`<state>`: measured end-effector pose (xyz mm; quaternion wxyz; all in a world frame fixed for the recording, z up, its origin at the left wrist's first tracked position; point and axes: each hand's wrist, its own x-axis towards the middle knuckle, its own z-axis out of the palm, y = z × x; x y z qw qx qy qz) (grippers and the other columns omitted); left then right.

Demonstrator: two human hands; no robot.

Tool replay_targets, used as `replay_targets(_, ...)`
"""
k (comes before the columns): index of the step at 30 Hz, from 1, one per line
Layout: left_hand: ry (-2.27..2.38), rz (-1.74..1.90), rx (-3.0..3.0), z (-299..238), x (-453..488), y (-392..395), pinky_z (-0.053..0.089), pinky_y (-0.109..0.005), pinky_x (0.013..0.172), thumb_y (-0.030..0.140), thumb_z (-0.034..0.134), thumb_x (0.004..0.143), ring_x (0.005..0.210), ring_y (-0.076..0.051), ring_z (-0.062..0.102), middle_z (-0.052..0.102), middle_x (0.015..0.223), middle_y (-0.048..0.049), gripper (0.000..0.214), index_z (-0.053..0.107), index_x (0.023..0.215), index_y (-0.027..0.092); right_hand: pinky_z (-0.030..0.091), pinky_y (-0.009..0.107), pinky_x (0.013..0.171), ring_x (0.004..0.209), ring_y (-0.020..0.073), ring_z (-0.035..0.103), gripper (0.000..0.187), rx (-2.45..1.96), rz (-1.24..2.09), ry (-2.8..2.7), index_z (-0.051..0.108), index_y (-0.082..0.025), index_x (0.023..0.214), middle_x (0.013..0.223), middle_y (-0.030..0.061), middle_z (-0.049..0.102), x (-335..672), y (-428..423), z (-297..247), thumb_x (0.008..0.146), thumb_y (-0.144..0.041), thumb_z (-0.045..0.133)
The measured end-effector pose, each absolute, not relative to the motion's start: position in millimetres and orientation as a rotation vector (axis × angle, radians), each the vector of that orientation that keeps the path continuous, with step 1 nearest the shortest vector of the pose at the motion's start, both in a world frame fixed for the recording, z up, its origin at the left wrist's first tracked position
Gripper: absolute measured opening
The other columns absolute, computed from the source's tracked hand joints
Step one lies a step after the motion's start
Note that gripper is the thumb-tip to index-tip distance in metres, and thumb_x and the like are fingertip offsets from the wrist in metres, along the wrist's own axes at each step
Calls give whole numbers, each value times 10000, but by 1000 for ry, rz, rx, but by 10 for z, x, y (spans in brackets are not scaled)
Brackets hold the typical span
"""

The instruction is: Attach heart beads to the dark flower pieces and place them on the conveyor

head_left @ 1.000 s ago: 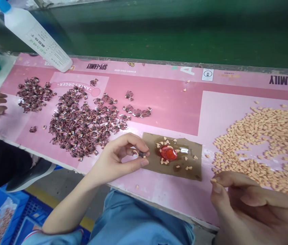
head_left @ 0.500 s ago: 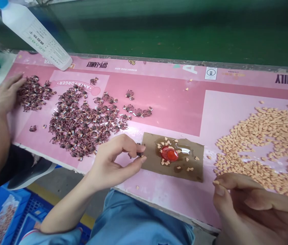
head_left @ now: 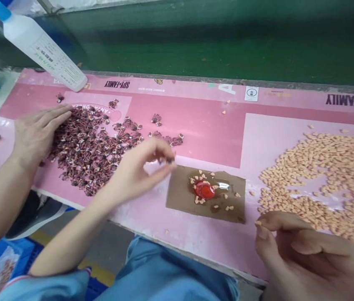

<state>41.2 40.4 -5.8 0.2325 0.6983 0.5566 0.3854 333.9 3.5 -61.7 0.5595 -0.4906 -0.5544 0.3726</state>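
My left hand (head_left: pixel 136 169) pinches a small dark brown figure part (head_left: pixel 168 160) between thumb and fingertips, above the left edge of a brown card (head_left: pixel 177 196). On the card lie a wet red disc (head_left: pixel 204 190), a clear liquid and several tiny peach pieces. At the lower right, my right hand (head_left: pixel 311 251) holds a tiny peach piece (head_left: pixel 259 223) between thumb and index finger. Beyond it spreads a heap of similar peach pieces (head_left: pixel 296 163). A pile of dark brown figure parts (head_left: pixel 92 146) lies left of my left hand.
A co-worker's hand (head_left: pixel 35 129) rests against the left side of the brown pile. A white bottle with a blue cap (head_left: pixel 45 54) leans over the pink printed table surface (head_left: pixel 195 129). Blue crates (head_left: pixel 23 251) sit below the table's front edge.
My left hand has lifted slightly away from the card with the brown part. The co-worker's hand has swept the small left pile rightward into the larger one. My right hand keeps its pinch.
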Motion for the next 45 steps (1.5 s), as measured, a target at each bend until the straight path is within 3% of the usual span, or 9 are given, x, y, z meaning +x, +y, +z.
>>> replay_targets(6,1928,745,1986,-160,90,1913,488,-327,898,79,666,812,893,-168,630,732,984,3,181,656,953,193,553,312,641,630,149,662,382,-1008,780,-1431,459,-240,774,685,-43,641,3238,135,-603,805,-72,801)
replay_targets(9,2007,728,1967,-275,19,2493,415,-308,971,209,739,829,881,-130,509,694,926,65,112,670,916,196,555,267,652,645,120,670,352,-990,768,-1430,456,-234,796,703,-55,629,3191,174,-565,815,-25,739)
replay_targets(12,2019,749,1936,-361,-62,2783,366,-298,1026,332,763,842,866,-111,414,655,914,97,197,665,925,182,551,235,664,654,98,670,358,-1006,765,-1425,439,-234,801,727,-61,629,3170,189,-542,810,-6,715)
replay_targets(16,2026,658,1886,-394,-226,2891,393,-247,968,402,704,876,846,-84,402,620,893,131,266,663,1013,178,554,217,673,663,89,676,359,-1011,789,-1425,441,-232,803,727,-69,624,3175,185,-542,800,6,710)
replay_targets(20,2075,639,1915,-335,-305,2787,363,-261,1073,384,589,925,982,-94,444,663,1002,120,265,664,1079,182,562,205,675,671,85,682,368,-979,810,-1432,450,-227,795,731,-66,634,3186,184,-545,783,23,721)
replay_targets(24,1932,598,2083,-167,-203,2269,424,-386,1044,279,635,875,1086,-216,572,734,1125,-32,203,708,1038,182,575,205,706,676,78,682,358,-958,829,-1429,461,-222,786,725,-70,626,3177,189,-532,778,30,714)
replay_targets(30,1565,273,2346,-32,27,1123,423,-513,1025,385,551,988,1048,-303,621,761,1084,-98,303,726,1096,162,560,209,671,670,86,684,370,-980,840,-1460,448,-230,796,719,-73,615,3150,188,-551,782,34,707)
replay_targets(34,1622,176,2475,-152,64,783,427,-523,1021,272,433,1056,1135,-342,578,748,1180,-119,332,707,1210,166,546,215,641,684,99,684,370,-1024,844,-1524,439,-239,809,740,-61,627,3119,169,-574,797,15,708)
replay_targets(45,1562,292,2534,-175,4,557,482,-436,922,221,526,1009,1015,-304,596,744,976,-87,148,661,960,188,540,247,646,689,124,674,310,-1222,618,-1808,429,-261,815,749,-51,659,2988,179,-429,860,-70,669)
